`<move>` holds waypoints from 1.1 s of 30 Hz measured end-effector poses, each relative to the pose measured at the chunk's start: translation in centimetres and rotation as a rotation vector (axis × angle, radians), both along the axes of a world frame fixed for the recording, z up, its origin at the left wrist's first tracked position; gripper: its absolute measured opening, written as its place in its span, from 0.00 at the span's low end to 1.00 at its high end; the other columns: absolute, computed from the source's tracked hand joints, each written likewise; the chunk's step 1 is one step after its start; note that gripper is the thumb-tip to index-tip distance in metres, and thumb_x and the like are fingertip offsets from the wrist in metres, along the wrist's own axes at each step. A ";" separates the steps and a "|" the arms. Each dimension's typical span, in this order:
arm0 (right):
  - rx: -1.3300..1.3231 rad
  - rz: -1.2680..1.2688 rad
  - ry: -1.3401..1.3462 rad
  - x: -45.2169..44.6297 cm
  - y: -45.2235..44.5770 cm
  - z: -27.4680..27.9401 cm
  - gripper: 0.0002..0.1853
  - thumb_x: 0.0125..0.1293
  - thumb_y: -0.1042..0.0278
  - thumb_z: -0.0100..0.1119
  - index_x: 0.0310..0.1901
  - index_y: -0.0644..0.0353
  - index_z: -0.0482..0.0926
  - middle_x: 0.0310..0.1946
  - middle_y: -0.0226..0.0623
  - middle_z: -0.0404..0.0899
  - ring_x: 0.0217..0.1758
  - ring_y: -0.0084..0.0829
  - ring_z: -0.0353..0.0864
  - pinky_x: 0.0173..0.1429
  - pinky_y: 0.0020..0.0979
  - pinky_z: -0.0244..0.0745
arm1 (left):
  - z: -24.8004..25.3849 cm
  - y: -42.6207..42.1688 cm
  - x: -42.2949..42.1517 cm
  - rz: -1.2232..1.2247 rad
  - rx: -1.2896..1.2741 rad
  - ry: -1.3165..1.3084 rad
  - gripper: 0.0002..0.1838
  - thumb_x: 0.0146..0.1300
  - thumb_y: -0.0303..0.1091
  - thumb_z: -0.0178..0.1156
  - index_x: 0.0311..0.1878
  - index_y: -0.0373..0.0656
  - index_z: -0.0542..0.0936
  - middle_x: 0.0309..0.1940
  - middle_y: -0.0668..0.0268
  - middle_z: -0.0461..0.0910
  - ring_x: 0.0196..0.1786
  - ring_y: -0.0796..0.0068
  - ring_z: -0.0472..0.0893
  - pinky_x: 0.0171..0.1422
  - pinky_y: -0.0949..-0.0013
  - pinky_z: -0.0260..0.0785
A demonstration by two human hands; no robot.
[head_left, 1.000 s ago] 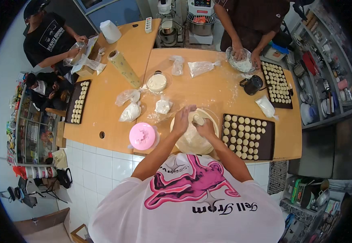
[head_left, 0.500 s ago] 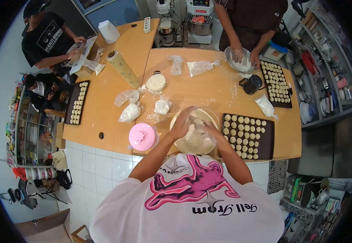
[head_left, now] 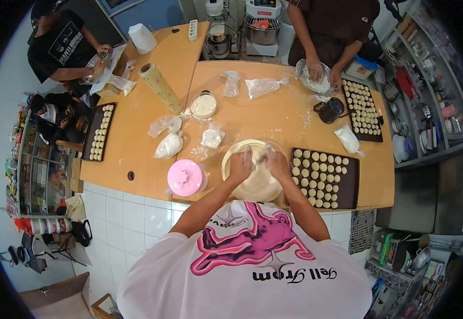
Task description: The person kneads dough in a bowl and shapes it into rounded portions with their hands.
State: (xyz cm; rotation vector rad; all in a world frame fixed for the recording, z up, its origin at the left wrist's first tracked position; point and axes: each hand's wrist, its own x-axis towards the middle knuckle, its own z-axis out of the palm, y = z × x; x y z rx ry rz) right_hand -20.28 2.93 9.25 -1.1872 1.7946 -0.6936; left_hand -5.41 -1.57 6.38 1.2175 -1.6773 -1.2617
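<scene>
A wide round bowl (head_left: 255, 190) with pale, floury contents stands at the table's near edge. My left hand (head_left: 241, 165) is inside its left part, fingers curled and pointing away from me. Over the right part is my right hand (head_left: 278, 164), also with curled fingers. A narrow gap lies between the hands, and whatever the fingers hold is too small to make out. Just right of the bowl, a dark tray (head_left: 350, 186) bears rows of round dough balls (head_left: 314, 175). A pink lidded container (head_left: 185, 178) sits to the left.
Bags of white powder (head_left: 168, 145), a bowl of white powder (head_left: 204, 106), a film roll (head_left: 160, 87) and a black jug (head_left: 329, 110) are on the table. One co-worker (head_left: 332, 26) works in a bowl across; another (head_left: 64, 48) stands far left.
The dough piece seen earlier in my right hand no longer shows. My left hand has lowered from an outstretched pose and curled its fingers; my right hand has shifted slightly right.
</scene>
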 end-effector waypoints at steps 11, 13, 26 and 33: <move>-0.544 -0.381 -0.456 3.3 0.7 -5.6 0.12 0.67 0.63 0.50 0.38 0.64 0.76 0.32 0.36 0.80 0.34 0.24 0.76 0.40 0.28 0.72 | 1.9 -0.1 -0.9 -0.361 0.997 0.446 0.48 0.58 0.77 0.23 0.67 0.49 0.61 0.60 0.59 0.69 0.59 0.66 0.69 0.59 0.59 0.65; -0.472 -0.507 -0.579 3.0 1.1 -1.8 0.14 0.70 0.61 0.48 0.36 0.64 0.76 0.30 0.36 0.80 0.32 0.23 0.77 0.38 0.26 0.72 | 3.2 0.1 -0.7 -0.379 1.037 0.463 0.46 0.60 0.75 0.24 0.67 0.48 0.61 0.59 0.59 0.69 0.60 0.66 0.69 0.60 0.61 0.63; -0.453 0.228 0.260 2.7 1.0 -3.2 0.26 0.69 0.52 0.37 0.66 0.51 0.64 0.72 0.43 0.44 0.76 0.47 0.36 0.73 0.51 0.33 | 2.9 -0.2 -1.3 -0.060 1.108 0.697 0.45 0.55 0.76 0.44 0.53 0.38 0.70 0.43 0.59 0.75 0.45 0.66 0.76 0.45 0.58 0.71; -0.484 0.169 0.236 1.9 1.5 -2.2 0.41 0.62 0.48 0.52 0.69 0.62 0.51 0.72 0.50 0.42 0.75 0.50 0.38 0.72 0.57 0.30 | 1.5 -1.9 -0.3 0.085 0.820 0.690 0.19 0.63 0.45 0.59 0.48 0.40 0.73 0.39 0.60 0.77 0.37 0.69 0.79 0.36 0.68 0.74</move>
